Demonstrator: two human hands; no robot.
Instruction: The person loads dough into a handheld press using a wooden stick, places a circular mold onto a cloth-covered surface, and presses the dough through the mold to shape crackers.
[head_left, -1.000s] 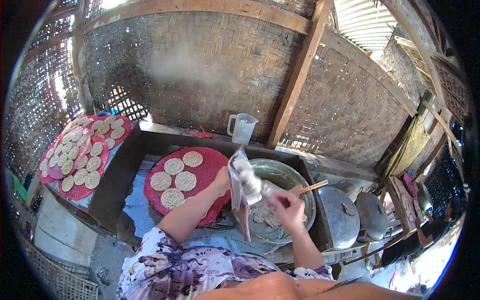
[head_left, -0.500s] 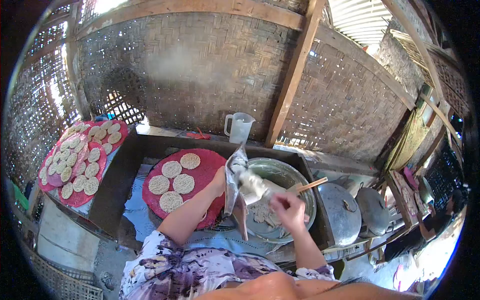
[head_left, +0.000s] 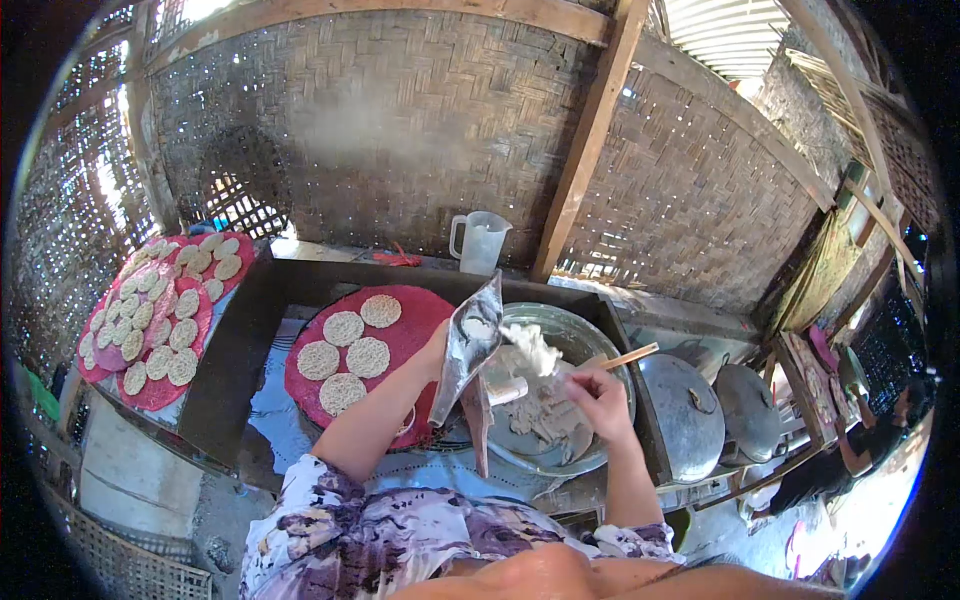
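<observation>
My left hand [head_left: 437,350] is wrapped around a grey, hinged press-like tool [head_left: 470,340], tilted upright, with pale dough in its hollow. A white cylinder [head_left: 507,390] sticks out from its right side and a brown strip [head_left: 477,425] hangs below. Pinched in my right hand [head_left: 598,393] is a blurred, spoon-like utensil whose end carries a lump of white dough [head_left: 532,346]. Both hands are close to a large metal basin [head_left: 610,440] of dough pieces. Beside my left forearm lies a round red mat [head_left: 415,310] bearing several lacy dough discs [head_left: 343,328].
More discs cover red mats [head_left: 150,395] at the left. A clear pitcher [head_left: 483,243] stands behind the box's rear edge [head_left: 400,272]. A wooden stick [head_left: 630,354] crosses the basin's rim. Lidded pots [head_left: 682,410] stand at right, with another person [head_left: 850,460] beyond.
My right hand has moved slightly right and up, carrying the dough lump away from the tool's hollow. The tool in my left hand has turned, showing its hollow more.
</observation>
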